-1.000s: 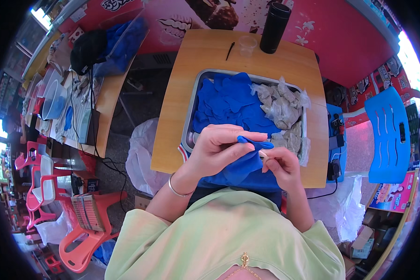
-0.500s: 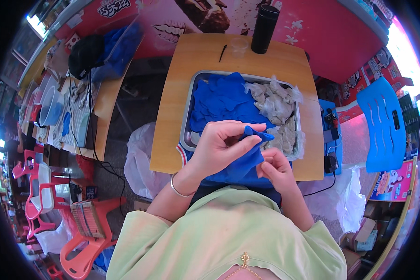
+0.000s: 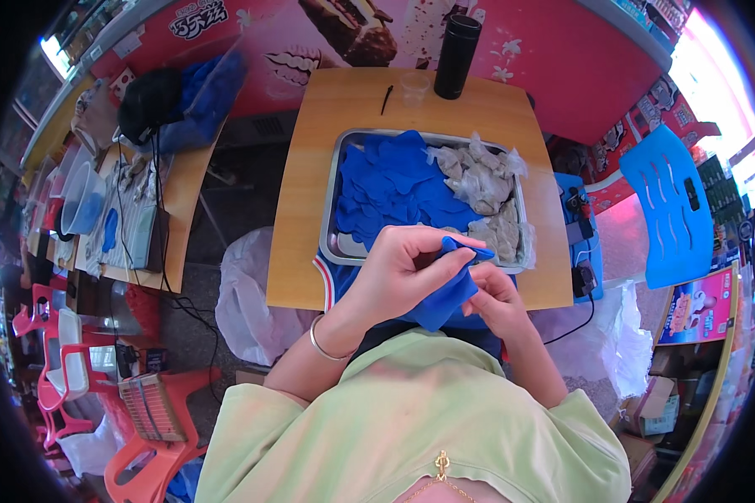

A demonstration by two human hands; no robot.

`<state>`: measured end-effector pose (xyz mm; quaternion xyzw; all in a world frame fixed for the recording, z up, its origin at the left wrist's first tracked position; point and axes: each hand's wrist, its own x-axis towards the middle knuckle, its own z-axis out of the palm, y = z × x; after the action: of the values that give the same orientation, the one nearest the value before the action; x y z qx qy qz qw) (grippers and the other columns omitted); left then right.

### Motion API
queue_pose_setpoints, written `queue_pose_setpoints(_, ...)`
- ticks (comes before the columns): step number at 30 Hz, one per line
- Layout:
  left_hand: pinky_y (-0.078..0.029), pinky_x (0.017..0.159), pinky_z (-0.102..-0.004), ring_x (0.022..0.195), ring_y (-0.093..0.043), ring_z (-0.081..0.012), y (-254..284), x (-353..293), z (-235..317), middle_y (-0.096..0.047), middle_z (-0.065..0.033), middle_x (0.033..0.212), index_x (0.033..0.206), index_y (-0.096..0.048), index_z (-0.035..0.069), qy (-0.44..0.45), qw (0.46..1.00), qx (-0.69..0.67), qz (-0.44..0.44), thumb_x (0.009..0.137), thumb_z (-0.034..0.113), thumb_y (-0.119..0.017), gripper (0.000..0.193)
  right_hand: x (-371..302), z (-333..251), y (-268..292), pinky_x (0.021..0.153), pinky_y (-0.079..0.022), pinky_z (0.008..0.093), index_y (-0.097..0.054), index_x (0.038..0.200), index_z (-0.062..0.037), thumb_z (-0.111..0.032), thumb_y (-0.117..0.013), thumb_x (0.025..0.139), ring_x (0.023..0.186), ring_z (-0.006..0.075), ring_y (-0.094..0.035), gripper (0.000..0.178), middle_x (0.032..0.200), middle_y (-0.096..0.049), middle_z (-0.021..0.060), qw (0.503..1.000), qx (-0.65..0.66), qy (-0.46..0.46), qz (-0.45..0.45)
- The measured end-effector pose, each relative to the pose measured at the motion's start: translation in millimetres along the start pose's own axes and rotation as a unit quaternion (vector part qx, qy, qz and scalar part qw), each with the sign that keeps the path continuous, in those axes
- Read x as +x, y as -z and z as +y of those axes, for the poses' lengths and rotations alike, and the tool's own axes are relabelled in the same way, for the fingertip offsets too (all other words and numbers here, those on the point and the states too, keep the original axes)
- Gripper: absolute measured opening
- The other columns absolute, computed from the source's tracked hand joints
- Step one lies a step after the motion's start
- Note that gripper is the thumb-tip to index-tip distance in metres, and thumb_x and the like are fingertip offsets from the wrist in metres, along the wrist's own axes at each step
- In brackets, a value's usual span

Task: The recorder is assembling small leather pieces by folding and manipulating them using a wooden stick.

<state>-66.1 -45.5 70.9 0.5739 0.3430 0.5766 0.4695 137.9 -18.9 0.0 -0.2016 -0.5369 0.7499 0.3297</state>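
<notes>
A small piece of blue cloth [image 3: 446,303] is pinched between the thumb and fingers of my left hand [image 3: 404,272], its top edge folded and the rest hanging down. My right hand [image 3: 499,303] is closed at the right side of this cloth, fingertips pressed together against its edge. Just beyond my hands, a metal tray [image 3: 331,191] stands on the table. A loose heap of similar blue cloth pieces [image 3: 390,178] fills its left and middle. Clear plastic bags with greyish-beige contents [image 3: 482,184] lie along its right side.
The wooden table [image 3: 298,226] also bears a black tumbler [image 3: 458,57], a clear cup [image 3: 414,82] and a thin black stick [image 3: 387,99] at the back. A blue chair [image 3: 667,210] stands right, a cluttered side table [image 3: 184,214] left, with cables hanging down.
My right hand has come up against the cloth's right edge, from slightly apart before. The left hand keeps its pinch. The whole view has shifted slightly.
</notes>
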Motion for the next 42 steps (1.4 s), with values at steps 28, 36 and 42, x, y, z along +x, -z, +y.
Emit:
queue_pose_setpoints(28,-0.039,0.062,-0.0145,0.072,-0.053,-0.0022,-26,8,-81,-0.067,-0.0054,0.093,0.101,-0.067,-0.005,0.167,0.985,0.034,0.037,0.091,0.007,-0.058,0.019,-31,-58,124,0.073,-0.047,0.0335,-0.057,0.114,-0.0006,-0.007,-0.055,0.086,0.082,0.0239,-0.059,0.029,0.093,-0.057,0.0131,0.795,-0.541,0.090,0.259)
queue_pose_setpoints(36,-0.043,0.066,-0.0196,0.072,-0.055,-0.0070,-35,-17,-100,-0.066,-0.0078,0.090,0.092,-0.065,-0.004,0.179,0.971,0.161,0.004,0.092,0.015,-0.057,0.021,-165,-40,162,0.068,-0.049,0.0349,-0.063,0.088,0.0015,-0.013,-0.052,0.086,0.074,0.0252,-0.063,0.018,0.079,-0.063,0.0145,0.842,-0.473,-0.177,0.188)
queue_pose_setpoints(42,-0.038,0.062,-0.0188,0.068,-0.049,-0.0051,-57,-32,-118,-0.061,-0.0013,0.076,0.086,-0.064,-0.004,0.232,0.949,0.211,-0.024,0.091,0.014,-0.059,0.019,-199,67,190,0.075,-0.049,0.0441,-0.066,0.090,-0.0015,-0.017,-0.050,0.083,0.084,0.0359,-0.062,0.023,0.089,-0.065,0.0205,0.785,-0.493,-0.365,0.086)
